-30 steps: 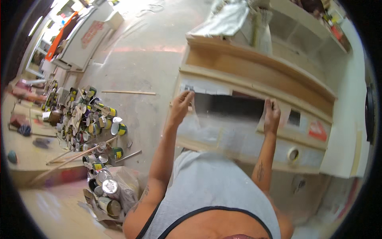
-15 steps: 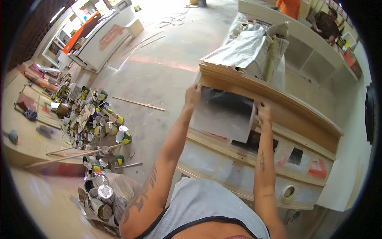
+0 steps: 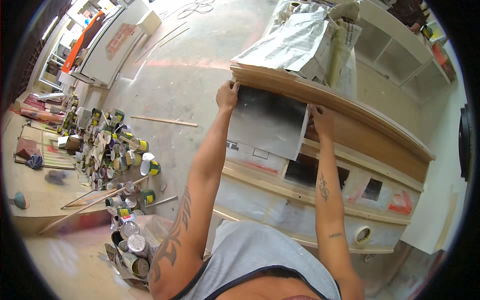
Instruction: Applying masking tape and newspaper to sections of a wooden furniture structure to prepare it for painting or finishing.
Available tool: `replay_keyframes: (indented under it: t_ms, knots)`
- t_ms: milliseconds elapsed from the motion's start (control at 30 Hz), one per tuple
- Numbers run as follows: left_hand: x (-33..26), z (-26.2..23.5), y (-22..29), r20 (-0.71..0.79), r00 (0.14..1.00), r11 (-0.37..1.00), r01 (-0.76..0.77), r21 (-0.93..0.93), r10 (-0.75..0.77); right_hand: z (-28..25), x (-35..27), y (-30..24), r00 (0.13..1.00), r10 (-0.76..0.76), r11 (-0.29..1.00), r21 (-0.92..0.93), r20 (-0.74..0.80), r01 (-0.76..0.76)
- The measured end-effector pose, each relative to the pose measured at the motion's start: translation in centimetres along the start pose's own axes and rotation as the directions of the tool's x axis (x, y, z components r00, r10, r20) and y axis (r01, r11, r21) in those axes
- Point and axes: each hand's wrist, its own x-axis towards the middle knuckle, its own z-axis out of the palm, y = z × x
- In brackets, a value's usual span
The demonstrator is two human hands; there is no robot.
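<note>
A pale sheet [image 3: 265, 127] with a black, sprayed-looking upper part hangs along the edge of a stack of brown wooden boards [image 3: 345, 110]. My left hand [image 3: 227, 95] pinches its upper left corner, close to the end of the stack. At the upper right corner, my right hand [image 3: 321, 120] is closed on the sheet with bent fingers. Below the sheet, a black patch [image 3: 302, 169] shows on the light, paint-marked surface between wooden strips. A smaller black square [image 3: 372, 189] and a red paint mark [image 3: 398, 202] lie further right.
Newspaper [image 3: 300, 42] covers the top of the stack. A tape roll [image 3: 362, 234] rests on the surface's lower right. Paint cans [image 3: 150, 165] crowd the floor at left, near wooden sticks [image 3: 95, 204]. Another person [image 3: 407, 15] is at the far right, beyond a white cabinet [image 3: 385, 67].
Both hands and the sheet have shifted up and left in view, and the sheet now lies closer to the board edge. The whole view has moved slightly too.
</note>
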Motion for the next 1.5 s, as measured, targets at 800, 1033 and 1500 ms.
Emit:
replay_keyframes:
  t_ms: [800, 1033, 1500]
  knots:
    - [-9.2, 2.8, 4.8, 0.209, 0.906, 0.893, -0.408, 0.192, 0.369, 1.1, 3.1, 2.3, 0.982, -0.169, 0.974, -0.169, -0.083, 0.154]
    - [-7.2, 2.1, 4.1, 0.216, 0.938, 0.903, -0.327, 0.279, 0.272, 1.2, 3.8, 1.9, 0.997, -0.065, 0.996, -0.063, -0.037, 0.063]
    - [-7.0, 2.0, 4.4, 0.188, 0.955, 0.936, -0.269, 0.226, 0.23, 1.5, 3.9, 1.4, 0.997, -0.058, 0.997, -0.046, -0.048, 0.056]
